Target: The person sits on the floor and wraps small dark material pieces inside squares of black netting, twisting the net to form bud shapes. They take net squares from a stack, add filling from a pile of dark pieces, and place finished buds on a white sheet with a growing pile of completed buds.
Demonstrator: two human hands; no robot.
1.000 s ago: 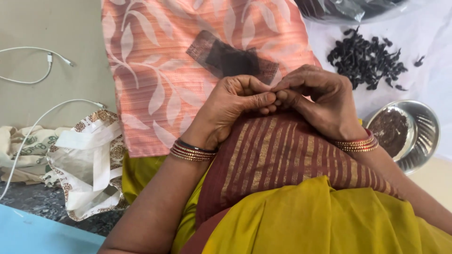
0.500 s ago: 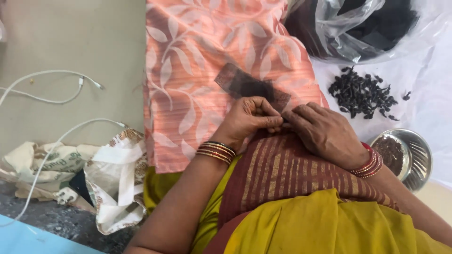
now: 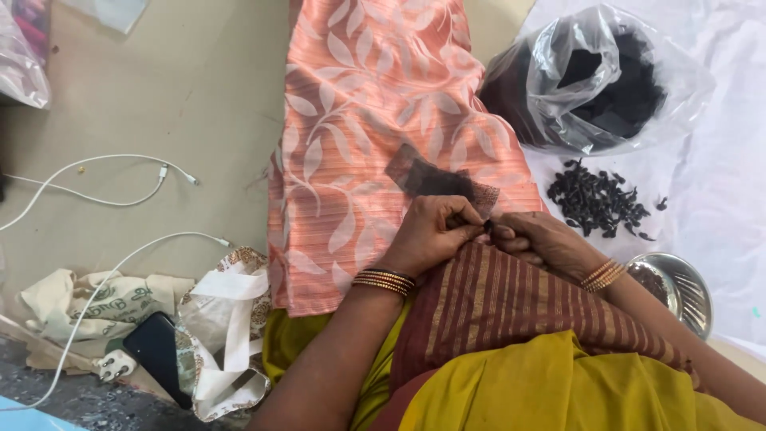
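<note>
Left hand [image 3: 431, 233] and right hand [image 3: 536, 239] pinched together on one small dark pod [image 3: 487, 227] at the near edge of the peach cloth [image 3: 359, 120] (contents hidden). Best split gently over the cloth, keeping bits off the lap.

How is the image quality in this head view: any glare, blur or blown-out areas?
Head view: soft, even daylight, faint shadows. Glare streaks the clear plastic bag, and the white sheet at right is nearly blown out. The left hand and right hand are fairly sharp, but the small dark piece pinched between them is too tiny to resolve.
</note>
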